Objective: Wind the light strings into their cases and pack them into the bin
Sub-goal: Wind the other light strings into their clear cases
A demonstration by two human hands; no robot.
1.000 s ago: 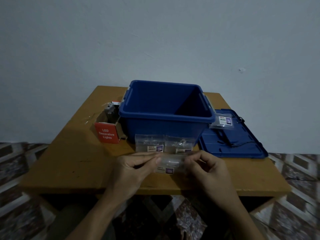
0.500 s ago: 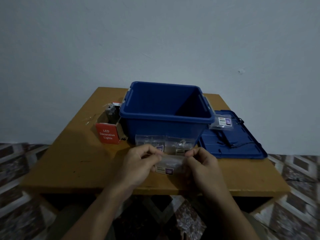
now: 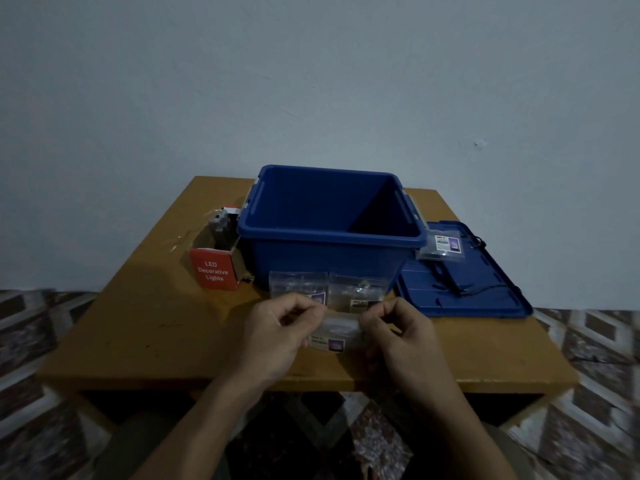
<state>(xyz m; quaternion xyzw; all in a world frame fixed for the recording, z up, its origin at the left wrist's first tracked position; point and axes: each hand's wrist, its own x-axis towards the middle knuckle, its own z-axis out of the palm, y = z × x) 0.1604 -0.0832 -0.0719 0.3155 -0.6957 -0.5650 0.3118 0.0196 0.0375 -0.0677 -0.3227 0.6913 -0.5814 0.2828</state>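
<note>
Head view: a person is sitting at a wooden table (image 3: 138, 327) set against a plain grey wall (image 3: 311, 81), with both forearms reaching forward over the near edge.

The left hand (image 3: 277, 336) and the right hand (image 3: 398, 332) are holding a clear plastic case (image 3: 337, 332) between them, just above the table's near centre. Each hand is pinching one upper corner of the case between thumb and curled fingers, so both grips are narrow and closed on the case. A small printed label is showing on the lower part of the case. Its contents are too blurred to identify.

Two further clear cases (image 3: 329, 289) are standing side by side just behind the held one, leaning against the front wall of the blue bin (image 3: 322, 258). The bin is sitting open at the table's centre; no contents are showing inside it.

The blue lid (image 3: 485, 292) is lying flat to the right of the bin. A fourth labelled case (image 3: 445, 245) is resting on the lid's far end, touching the bin's rim, and a dark light string (image 3: 446, 280) is trailing loose across the lid.

A red box (image 3: 213, 271) marked "LED Decorative Lights" is lying open just left of the bin.
</note>
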